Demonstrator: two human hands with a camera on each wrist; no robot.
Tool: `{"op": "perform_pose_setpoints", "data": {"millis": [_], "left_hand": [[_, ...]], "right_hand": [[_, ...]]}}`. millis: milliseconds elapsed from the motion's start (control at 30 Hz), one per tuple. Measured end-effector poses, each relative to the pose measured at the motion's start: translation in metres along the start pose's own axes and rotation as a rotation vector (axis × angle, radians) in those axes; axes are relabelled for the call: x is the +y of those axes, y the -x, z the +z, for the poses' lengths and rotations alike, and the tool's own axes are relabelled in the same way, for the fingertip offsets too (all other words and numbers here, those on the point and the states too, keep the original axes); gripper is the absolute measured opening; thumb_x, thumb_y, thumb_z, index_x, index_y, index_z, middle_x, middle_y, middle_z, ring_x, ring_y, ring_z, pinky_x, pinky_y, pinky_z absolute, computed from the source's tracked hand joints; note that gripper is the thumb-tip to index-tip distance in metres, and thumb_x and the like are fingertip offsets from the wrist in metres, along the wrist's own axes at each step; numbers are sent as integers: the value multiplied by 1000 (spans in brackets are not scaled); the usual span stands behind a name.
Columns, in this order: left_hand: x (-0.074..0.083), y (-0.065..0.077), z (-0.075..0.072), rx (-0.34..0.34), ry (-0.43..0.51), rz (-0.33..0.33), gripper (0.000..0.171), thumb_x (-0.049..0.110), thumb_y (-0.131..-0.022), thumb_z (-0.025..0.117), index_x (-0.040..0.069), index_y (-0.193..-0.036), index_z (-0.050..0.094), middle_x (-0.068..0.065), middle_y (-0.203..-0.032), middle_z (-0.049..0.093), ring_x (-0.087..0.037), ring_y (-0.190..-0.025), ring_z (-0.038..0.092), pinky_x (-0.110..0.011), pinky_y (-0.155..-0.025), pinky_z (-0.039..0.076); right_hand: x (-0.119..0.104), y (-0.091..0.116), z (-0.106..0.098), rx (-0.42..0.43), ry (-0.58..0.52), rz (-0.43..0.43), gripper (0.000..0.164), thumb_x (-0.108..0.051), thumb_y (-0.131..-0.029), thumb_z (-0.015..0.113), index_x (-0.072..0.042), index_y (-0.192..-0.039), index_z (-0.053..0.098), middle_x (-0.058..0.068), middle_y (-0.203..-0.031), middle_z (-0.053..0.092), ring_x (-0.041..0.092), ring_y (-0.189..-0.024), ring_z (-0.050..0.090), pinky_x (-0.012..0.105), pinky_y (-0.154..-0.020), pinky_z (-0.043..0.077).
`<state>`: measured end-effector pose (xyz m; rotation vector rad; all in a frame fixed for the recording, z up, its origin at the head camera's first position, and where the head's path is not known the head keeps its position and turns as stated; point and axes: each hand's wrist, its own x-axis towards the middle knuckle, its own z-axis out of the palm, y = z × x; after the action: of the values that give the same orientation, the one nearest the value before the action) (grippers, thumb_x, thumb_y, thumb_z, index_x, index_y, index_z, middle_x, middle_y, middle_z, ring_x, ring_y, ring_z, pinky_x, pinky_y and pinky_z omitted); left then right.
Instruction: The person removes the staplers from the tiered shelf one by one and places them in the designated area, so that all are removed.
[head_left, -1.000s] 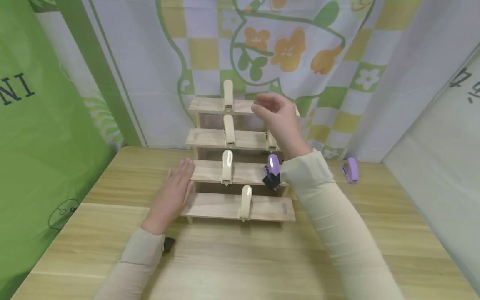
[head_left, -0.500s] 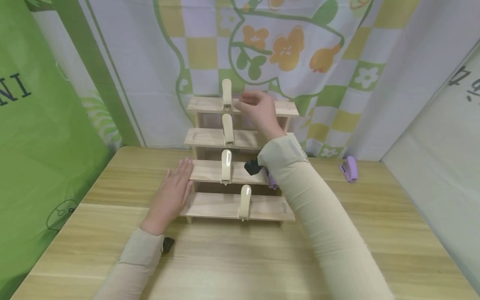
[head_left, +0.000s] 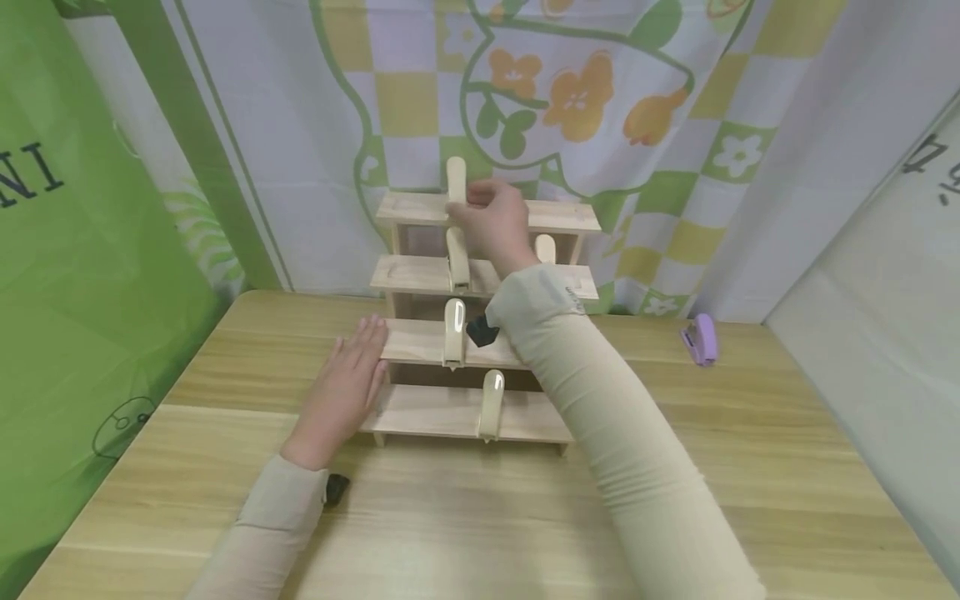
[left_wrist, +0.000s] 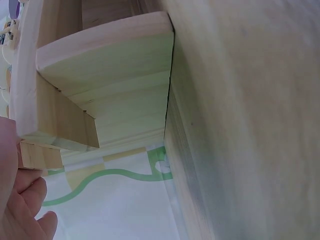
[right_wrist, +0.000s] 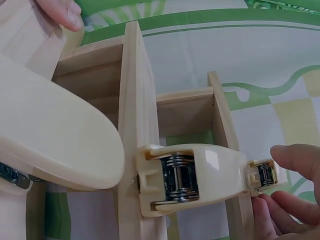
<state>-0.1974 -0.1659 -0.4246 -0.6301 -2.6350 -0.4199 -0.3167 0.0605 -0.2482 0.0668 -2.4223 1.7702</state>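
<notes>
A four-tier wooden shelf stands on the table. At its top tier my right hand has thumb and fingers around the lower part of a cream stapler. In the right wrist view, the thumb and curled fingers lie on either side of that stapler. Below it, another cream stapler sits on the second tier, one on the third and one on the lowest. My left hand rests with straight fingers against the shelf's left side.
On the second tier's right part stands a further cream stapler, partly behind my right wrist. A purple stapler stands on the table at the right. My right sleeve covers the right ends of the lower tiers. A patterned curtain hangs behind.
My right hand has moved left along the top tier and reached the cream stapler there. The right forearm now hides the purple stapler on the third tier. My left hand has stayed put.
</notes>
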Motion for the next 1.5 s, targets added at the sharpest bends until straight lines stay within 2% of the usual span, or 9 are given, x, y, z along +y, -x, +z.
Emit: {"op": "perform_pose_setpoints", "data": {"millis": [233, 500, 800, 1033, 1500], "left_hand": [[1, 0, -1, -7, 7, -4, 58, 20, -109, 46, -4, -157, 26, -21, -163, 26, -36, -152, 24, -60, -122, 22], [1, 1, 1, 21, 5, 11, 58, 20, -108, 46, -4, -157, 27, -22, -162, 28, -38, -150, 26, -62, -121, 24], [3, 1, -3, 0, 9, -9, 58, 21, -109, 45, -4, -157, 26, -21, -163, 27, -36, -151, 24, -57, -124, 17], [1, 0, -1, 12, 5, 0, 57, 22, -109, 44, -4, -157, 27, -22, -162, 28, -37, -151, 26, -61, -121, 24], [1, 0, -1, 7, 2, 6, 57, 21, -108, 46, -5, -156, 28, -22, -162, 27, -37, -151, 26, -61, -121, 23]], "right_hand": [[-1, 2, 5, 1, 32, -2, 54, -16, -91, 78, -2, -138, 56, 9, -130, 65, 17, -115, 64, 23, -94, 55], [2, -1, 7, 17, 79, -25, 50, -17, -91, 78, -2, -134, 59, 9, -126, 67, 17, -112, 64, 23, -93, 55], [5, -5, 4, 0, 68, -40, 55, -16, -89, 80, -2, -137, 58, 9, -125, 68, 17, -111, 65, 22, -92, 56], [5, -3, 3, 2, 88, -48, 55, -18, -88, 81, -2, -135, 58, 8, -124, 67, 17, -111, 64, 24, -92, 56], [1, 5, 3, 27, 109, -72, 56, -19, -87, 81, -3, -136, 59, 9, -120, 67, 18, -110, 63, 22, -87, 57]]}}
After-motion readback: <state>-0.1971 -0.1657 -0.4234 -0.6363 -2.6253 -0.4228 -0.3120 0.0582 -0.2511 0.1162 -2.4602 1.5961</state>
